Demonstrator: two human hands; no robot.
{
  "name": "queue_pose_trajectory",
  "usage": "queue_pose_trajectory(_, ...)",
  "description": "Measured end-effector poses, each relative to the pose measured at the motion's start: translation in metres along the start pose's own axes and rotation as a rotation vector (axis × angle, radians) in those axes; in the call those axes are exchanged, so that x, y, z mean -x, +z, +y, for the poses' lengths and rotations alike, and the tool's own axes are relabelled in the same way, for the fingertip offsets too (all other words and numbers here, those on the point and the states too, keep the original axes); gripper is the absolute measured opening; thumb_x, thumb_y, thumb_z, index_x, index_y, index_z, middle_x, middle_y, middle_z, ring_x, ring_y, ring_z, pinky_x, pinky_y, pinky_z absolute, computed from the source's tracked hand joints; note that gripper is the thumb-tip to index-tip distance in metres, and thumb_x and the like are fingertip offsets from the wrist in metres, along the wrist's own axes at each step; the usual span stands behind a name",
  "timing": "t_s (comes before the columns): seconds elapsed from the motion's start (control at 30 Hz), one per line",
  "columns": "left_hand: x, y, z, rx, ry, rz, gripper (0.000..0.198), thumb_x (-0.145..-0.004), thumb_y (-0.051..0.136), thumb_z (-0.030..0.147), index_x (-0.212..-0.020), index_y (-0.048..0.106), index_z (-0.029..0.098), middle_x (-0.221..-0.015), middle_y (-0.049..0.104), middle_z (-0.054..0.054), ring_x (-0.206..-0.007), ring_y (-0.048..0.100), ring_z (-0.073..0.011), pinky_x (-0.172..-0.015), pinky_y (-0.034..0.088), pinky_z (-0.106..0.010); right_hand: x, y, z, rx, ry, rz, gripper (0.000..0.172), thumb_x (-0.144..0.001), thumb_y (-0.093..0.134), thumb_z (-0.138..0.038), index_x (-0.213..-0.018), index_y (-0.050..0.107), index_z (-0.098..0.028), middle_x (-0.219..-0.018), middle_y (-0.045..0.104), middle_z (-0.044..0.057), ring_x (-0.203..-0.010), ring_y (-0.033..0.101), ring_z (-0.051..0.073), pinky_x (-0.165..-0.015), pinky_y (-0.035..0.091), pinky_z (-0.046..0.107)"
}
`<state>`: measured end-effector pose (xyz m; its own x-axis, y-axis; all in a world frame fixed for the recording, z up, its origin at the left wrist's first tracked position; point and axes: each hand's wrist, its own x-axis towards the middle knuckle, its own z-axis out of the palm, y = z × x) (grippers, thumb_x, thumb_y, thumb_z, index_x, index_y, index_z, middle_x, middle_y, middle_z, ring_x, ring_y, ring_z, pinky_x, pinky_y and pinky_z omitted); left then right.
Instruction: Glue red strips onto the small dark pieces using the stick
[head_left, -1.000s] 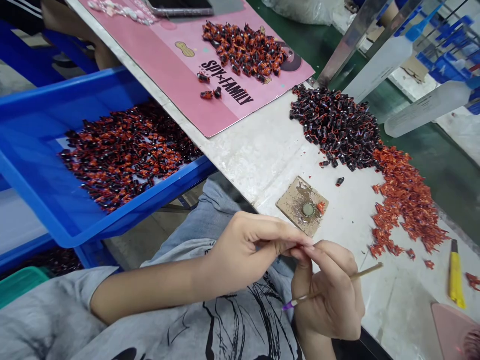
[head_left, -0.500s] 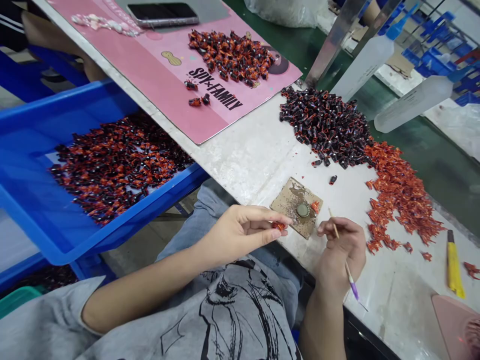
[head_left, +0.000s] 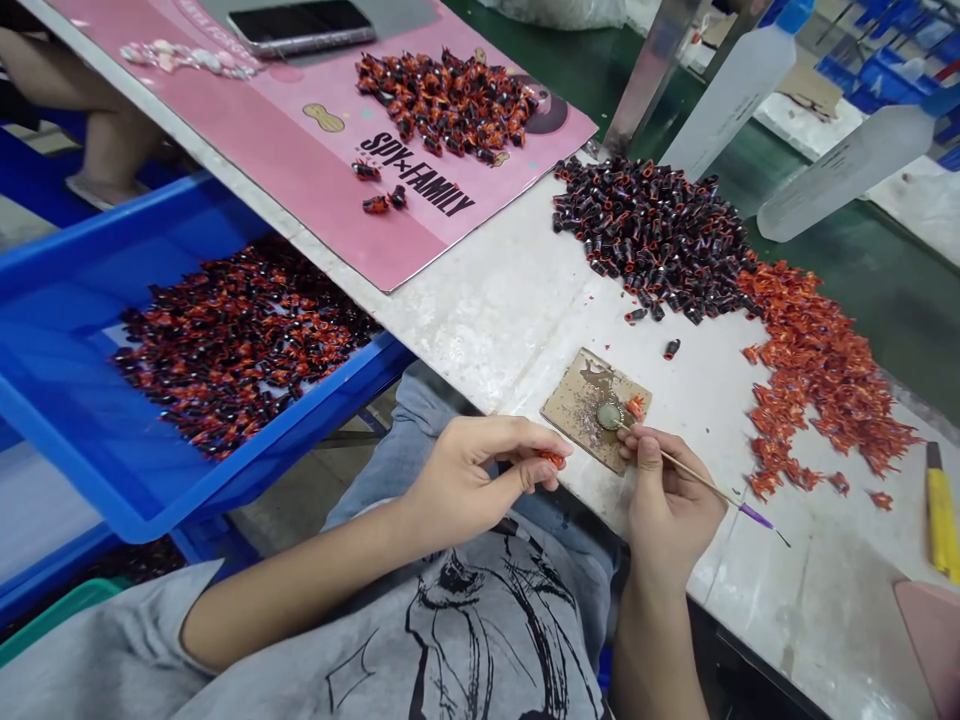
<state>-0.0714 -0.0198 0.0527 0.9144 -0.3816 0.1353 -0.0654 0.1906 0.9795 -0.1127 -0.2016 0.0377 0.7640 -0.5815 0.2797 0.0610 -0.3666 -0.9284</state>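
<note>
From where I stand, the white table [head_left: 480,330] runs slantwise past the person's lap, with a blue bin [head_left: 60,330] beside it, partly filled with black-and-orange pieces. A pink mat [head_left: 420,255] covers the table's far left part and bears a mixed heap [head_left: 450,100] of such pieces. To its right lie a black heap [head_left: 652,235] and, touching it, an orange heap [head_left: 825,370].

The right hand [head_left: 671,505] pinches a thin stick [head_left: 694,468], purple end pointing away from the card [head_left: 570,400]. The left hand [head_left: 480,475] hovers just off the table's edge, near the card, thumb and fingers closed on a small piece [head_left: 553,459], mostly hidden, its orange showing at the fingertips. The stick's other tip is at the round cap [head_left: 609,416] on the card; whether it touches, I can't tell. Just beside the cap sits an orange bit [head_left: 636,406].
</note>
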Motion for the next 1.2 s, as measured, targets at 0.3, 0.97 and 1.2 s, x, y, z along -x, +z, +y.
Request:
queue_pose_trajectory(0.3,0.001,0.0,0.002,0.056,-0.01,0.028,0.015,-0.087,0.078,0.028,-0.081,0.081,0.015,-0.073,0.079,-0.007,-0.059,0.076,-0.0178,-0.048,0.062,-0.019,0.001,0.0,-0.003,-0.014,0.015,0.064,0.022,-0.088,0.075,-0.038,-0.081,0.076,-0.017,-0.072,0.073,0.004,-0.067,0.071,0.017,-0.064,0.06,0.029)
queue_pose_trajectory(0.97,0.012,0.0,0.006,0.103,0.158,-0.043,0.014,-0.09,0.075,0.017,-0.098,0.084,0.023,-0.08,0.081,-0.007,-0.063,0.077,-0.0149,-0.063,0.068,-0.022,0.001,0.005,0.001,0.055,0.015,0.101,0.025,-0.086,0.076,-0.038,-0.075,0.076,-0.016,-0.067,0.073,0.004,-0.061,0.069,0.015,-0.06,0.057,0.024)
queue_pose_trajectory(1.2,0.014,-0.001,0.005,0.116,0.262,-0.09,0.022,-0.09,0.072,0.006,-0.105,0.083,0.019,-0.082,0.08,-0.008,-0.066,0.078,-0.0158,-0.061,0.067,-0.021,0.011,0.001,-0.022,-0.152,-0.196,0.264,0.008,-0.091,0.077,-0.025,-0.087,0.078,-0.019,-0.073,0.073,0.0,-0.063,0.068,0.014,-0.058,0.054,0.027)
